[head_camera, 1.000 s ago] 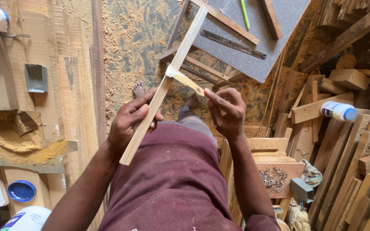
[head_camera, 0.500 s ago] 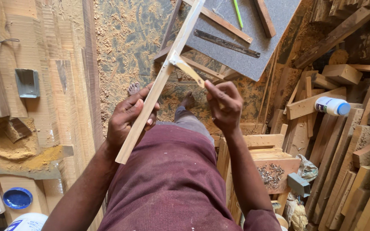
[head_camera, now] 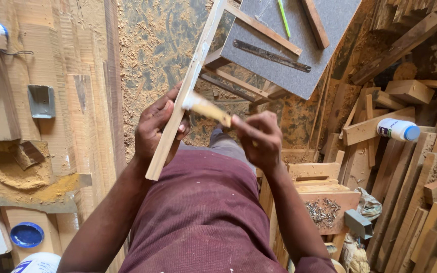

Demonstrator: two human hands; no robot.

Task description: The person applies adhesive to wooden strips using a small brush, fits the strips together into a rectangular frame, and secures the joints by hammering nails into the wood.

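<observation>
Left hand is closed around the lower part of a long pale wooden strip, which runs slanted from just above the lap up past the edge of a grey board; thumb on one side, fingers wrapped behind. Right hand is pinched shut on a short flat wooden stick, whose white-smeared far end touches the strip's face just above the left fingers. Surroundings: a sawdust-covered floor, a metal ruler and a green pencil lying on the grey board, a white bottle with blue cap resting on stacked wood offcuts at right, and a blue lid at lower left.
</observation>
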